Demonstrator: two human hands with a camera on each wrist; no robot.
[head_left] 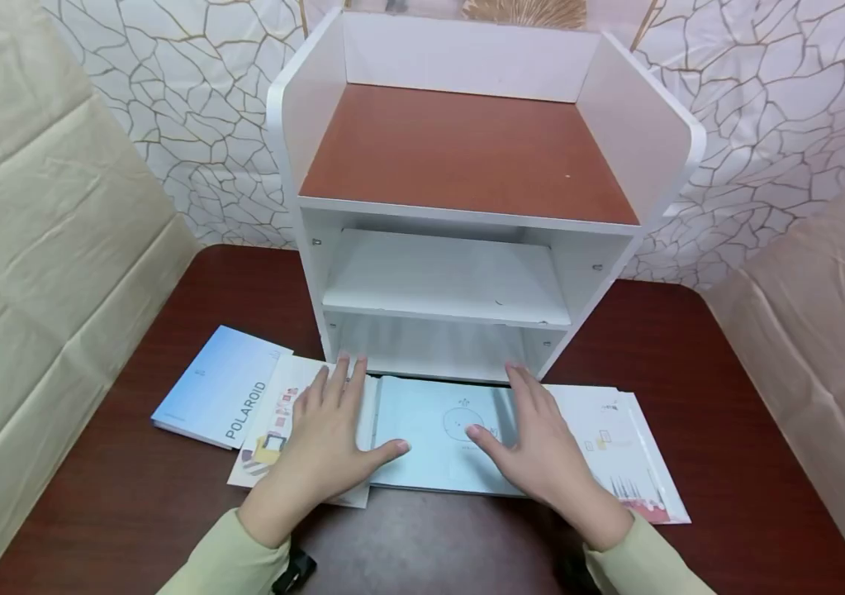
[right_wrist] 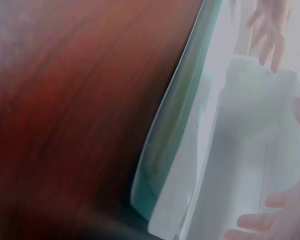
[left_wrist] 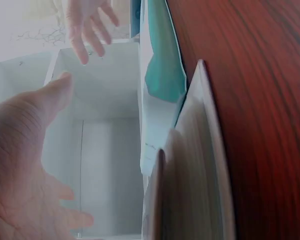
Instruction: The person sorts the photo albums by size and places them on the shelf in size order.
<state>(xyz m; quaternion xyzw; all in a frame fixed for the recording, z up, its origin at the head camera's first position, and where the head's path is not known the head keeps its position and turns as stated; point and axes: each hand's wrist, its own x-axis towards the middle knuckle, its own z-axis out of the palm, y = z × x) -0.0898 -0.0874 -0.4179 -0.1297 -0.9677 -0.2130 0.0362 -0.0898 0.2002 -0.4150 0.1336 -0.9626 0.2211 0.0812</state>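
Observation:
My left hand [head_left: 325, 446] is over the white booklet [head_left: 291, 405] with printed pictures, fingers spread and thumb pointing inward. My right hand [head_left: 544, 446] is spread over the seam between the light blue book [head_left: 422, 430] and the white booklet with small drawings [head_left: 611, 426] on the right. Neither hand holds anything. In the left wrist view a gap separates my left hand [left_wrist: 25, 135] from the thick-paged book [left_wrist: 195, 150]. The right wrist view shows my right hand [right_wrist: 275, 215] above the books' edge. Left of these, a blue book marked POLAROID [head_left: 217, 388] lies partly under the picture booklet.
A white shelf unit [head_left: 459, 211] with a brown top board [head_left: 459, 149] stands right behind the books. Two compartments face forward. The dark red wooden table [head_left: 95, 496] extends to both sides, between cream cloth [head_left: 35, 231] on the left and pinkish cloth [head_left: 823, 330] on the right.

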